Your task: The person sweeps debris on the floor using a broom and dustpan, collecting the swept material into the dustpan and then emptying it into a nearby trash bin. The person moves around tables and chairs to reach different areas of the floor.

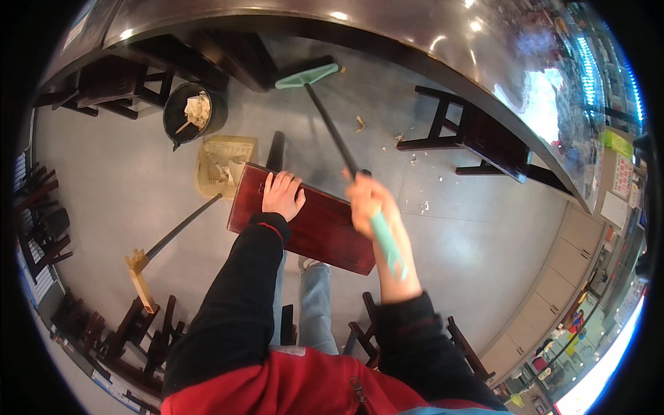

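Observation:
My left hand (282, 196) is at the far long edge of a dark red wooden bench (325, 232), its fingers bent over that edge and the thumb apart on the seat. One dark leg shows beyond the far edge. In my right hand (371, 200) is a broom, gripped around its handle (330, 124), with the pale green grip sticking out below the fist. The broom's green head (306, 76) rests on the floor, far left of the fist. Bits of litter (360, 124) lie to its right.
A yellow dustpan (200, 166) with scraps lies left of the bench, its long handle (183, 227) slanting nearer. A black bucket (174, 128) holding crumpled paper stands behind it. Another bench (487, 138) stands at right under the large table (332, 21). Several dark stools line the left side.

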`<state>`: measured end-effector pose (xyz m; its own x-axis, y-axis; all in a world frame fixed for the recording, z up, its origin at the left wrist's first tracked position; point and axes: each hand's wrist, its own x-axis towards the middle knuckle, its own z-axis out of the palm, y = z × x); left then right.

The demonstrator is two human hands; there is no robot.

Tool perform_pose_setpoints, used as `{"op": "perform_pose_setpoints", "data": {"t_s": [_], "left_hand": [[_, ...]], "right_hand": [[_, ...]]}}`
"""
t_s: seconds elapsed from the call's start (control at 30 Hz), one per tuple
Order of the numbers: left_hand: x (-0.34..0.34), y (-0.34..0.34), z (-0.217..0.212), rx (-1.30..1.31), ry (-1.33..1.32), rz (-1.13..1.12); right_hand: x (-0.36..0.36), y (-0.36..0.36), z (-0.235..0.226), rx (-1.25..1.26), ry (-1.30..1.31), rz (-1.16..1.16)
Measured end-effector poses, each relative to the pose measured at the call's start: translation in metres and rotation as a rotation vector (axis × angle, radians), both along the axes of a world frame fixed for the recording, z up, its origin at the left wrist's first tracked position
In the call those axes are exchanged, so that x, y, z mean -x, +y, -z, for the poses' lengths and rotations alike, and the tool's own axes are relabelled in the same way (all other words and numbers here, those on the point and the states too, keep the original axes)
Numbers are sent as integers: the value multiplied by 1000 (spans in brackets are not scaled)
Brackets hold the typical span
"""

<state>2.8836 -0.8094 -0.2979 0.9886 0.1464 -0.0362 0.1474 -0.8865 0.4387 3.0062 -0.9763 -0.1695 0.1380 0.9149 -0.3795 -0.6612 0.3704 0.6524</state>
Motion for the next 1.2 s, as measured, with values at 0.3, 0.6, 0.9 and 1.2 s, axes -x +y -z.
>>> {"op": "perform_pose_setpoints", "data": {"t_s": [0.3,0.6,0.9,1.2], "left_hand": [[-1,0,0,-4,6,8],[-3,-2,0,-28,6,10],[-2,-4,1,-42,0,16],[-7,-7,-6,-61,30,30]], "right_hand": [[86,-28,-64,510,-161,5],[35,-10,-23,723,-422,-292],[74,-134,-47,799,-133,-242],[106,-177,-184,1248,-383,-684]]}}
